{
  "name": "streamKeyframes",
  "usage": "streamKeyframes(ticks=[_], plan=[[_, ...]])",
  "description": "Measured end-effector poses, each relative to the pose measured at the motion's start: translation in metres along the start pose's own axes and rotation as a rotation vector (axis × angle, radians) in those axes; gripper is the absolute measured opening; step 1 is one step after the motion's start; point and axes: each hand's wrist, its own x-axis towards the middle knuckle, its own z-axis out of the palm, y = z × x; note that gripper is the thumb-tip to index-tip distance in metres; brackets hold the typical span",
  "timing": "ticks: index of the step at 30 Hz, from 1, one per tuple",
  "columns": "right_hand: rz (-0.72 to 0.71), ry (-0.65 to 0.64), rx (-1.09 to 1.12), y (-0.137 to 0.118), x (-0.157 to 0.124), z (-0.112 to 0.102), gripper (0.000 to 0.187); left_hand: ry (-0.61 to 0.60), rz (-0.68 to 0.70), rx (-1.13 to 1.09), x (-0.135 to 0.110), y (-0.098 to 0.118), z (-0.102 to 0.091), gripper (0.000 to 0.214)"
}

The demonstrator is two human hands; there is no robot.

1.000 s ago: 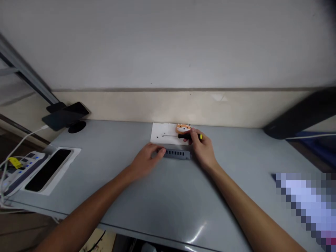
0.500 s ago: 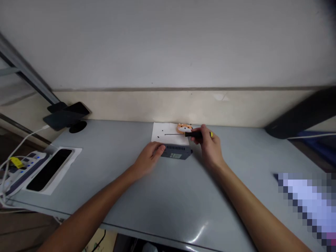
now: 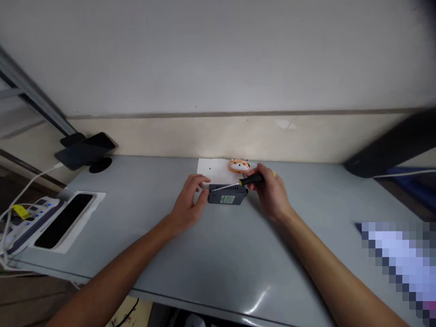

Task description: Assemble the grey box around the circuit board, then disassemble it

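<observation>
A small dark grey box (image 3: 227,196) with a green label on its facing side stands tipped up on the grey table (image 3: 218,254). My left hand (image 3: 189,203) grips its left end with curled fingers. My right hand (image 3: 270,193) is closed on a screwdriver (image 3: 245,181) with a black and yellow handle; its thin shaft points left and lies over the top of the box. Behind the box lies a white sheet of paper (image 3: 214,168) with tiny dark specks on it, and an orange animal-face figure (image 3: 239,165) sits at its right edge.
A phone (image 3: 86,148) on a stand is at the back left. A black phone (image 3: 63,219) lies on white paper beside a power strip (image 3: 23,222) with cables at the left edge. A dark bar (image 3: 388,147) crosses the right; the wall stands close behind.
My left hand has tipped the box up from lying flat, so its labelled side now faces me. My right hand lifted the screwdriver off the paper and brought its shaft over the box.
</observation>
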Motion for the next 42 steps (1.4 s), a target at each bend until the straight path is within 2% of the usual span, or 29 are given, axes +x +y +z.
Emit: streamKeyframes(ticks=[15,29,35,42], plan=[[-0.003,-0.004,-0.015,-0.0002,0.0011,-0.0009,0.041,0.012,0.221,0.192,0.0020,0.0019,-0.0008,0.017],[-0.024,0.005,-0.015,-0.0001,0.0028,-0.0039,0.039,0.069,0.239,0.226,0.0028,-0.0022,0.0023,0.015],[-0.033,0.007,-0.023,0.0005,0.0037,-0.0046,0.038,0.064,0.221,0.233,0.0026,-0.0019,0.0018,0.011],[-0.027,0.007,0.029,-0.0014,0.0031,-0.0044,0.034,0.064,0.247,0.251,0.0026,-0.0021,0.0020,0.015]])
